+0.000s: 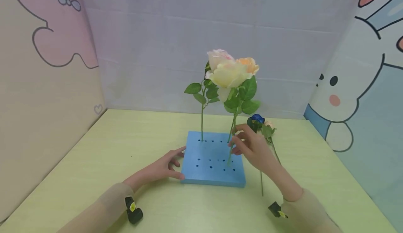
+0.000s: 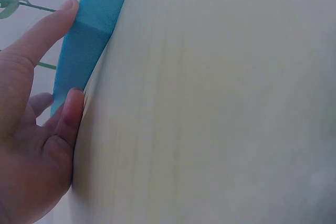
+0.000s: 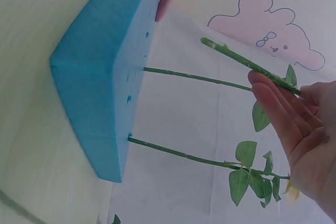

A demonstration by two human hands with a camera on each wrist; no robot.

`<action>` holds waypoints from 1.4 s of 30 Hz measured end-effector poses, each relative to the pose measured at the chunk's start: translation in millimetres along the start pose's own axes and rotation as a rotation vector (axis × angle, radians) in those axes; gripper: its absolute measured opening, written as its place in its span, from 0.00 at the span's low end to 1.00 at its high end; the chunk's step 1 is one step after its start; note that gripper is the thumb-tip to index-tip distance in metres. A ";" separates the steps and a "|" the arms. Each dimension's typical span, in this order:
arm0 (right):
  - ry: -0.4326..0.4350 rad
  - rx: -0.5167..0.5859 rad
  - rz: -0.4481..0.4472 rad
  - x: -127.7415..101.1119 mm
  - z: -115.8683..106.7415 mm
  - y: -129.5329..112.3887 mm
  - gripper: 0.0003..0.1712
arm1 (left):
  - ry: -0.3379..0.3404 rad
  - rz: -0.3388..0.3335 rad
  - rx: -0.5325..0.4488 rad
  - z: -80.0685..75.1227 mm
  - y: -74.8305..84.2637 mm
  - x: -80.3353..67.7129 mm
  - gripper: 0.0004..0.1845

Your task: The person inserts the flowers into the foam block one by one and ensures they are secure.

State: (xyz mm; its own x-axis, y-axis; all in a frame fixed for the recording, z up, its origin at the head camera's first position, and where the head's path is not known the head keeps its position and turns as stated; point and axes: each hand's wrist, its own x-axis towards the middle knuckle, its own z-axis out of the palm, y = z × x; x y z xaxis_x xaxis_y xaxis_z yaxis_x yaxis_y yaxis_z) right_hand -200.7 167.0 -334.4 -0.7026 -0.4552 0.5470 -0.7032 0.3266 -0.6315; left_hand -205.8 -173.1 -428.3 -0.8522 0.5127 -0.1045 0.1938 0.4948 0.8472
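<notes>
A rose stem [image 3: 247, 64], pinched in the fingers of the right hand [image 1: 252, 149], hangs nearly upright with its cut end free just above the blue foam block [image 1: 212, 161], short of the holes on the block's right half. The stem's long axis points down at the block's top face. Two other roses [image 1: 228, 73] already stand planted in the block. The left hand [image 1: 162, 168] lies with straight fingers pressed against the block's left edge, on the pale green table [image 1: 94, 156]. More flowers [image 1: 261, 124] lie just right of the block.
</notes>
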 end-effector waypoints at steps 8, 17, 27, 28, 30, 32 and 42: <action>0.016 0.034 0.021 18.6 18.4 -2.2 0.09 | -0.002 -0.005 0.004 0.4 0.2 0.3 0.55; -0.071 -0.003 0.053 32.8 33.8 -9.4 0.16 | 0.002 -0.009 0.009 0.6 1.4 0.8 0.55; -0.114 -0.021 0.038 41.0 52.3 -4.3 0.12 | -0.011 0.009 -0.018 -0.5 -1.1 2.0 0.55; -0.119 -0.023 0.041 41.7 53.8 -3.8 0.11 | -0.012 0.009 -0.019 -0.6 -0.8 2.1 0.55; -0.132 -0.025 0.051 43.3 57.1 -2.9 0.11 | -0.014 0.005 -0.018 -0.6 -0.1 2.2 0.55; -0.143 -0.031 0.060 44.9 60.1 -1.6 0.10 | -0.013 0.000 -0.017 -0.5 0.5 2.2 0.54; -0.192 0.003 0.104 50.4 69.7 6.2 0.07 | -0.006 -0.003 0.000 -0.2 0.5 2.6 0.54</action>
State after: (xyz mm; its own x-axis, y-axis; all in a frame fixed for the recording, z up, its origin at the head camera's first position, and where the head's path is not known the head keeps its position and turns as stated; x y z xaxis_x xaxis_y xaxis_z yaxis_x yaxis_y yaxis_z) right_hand -232.9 88.4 -349.1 -0.7375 -0.5685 0.3646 -0.6276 0.3776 -0.6808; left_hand -208.0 -171.7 -428.1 -0.8501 0.5149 -0.1102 0.1908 0.4964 0.8468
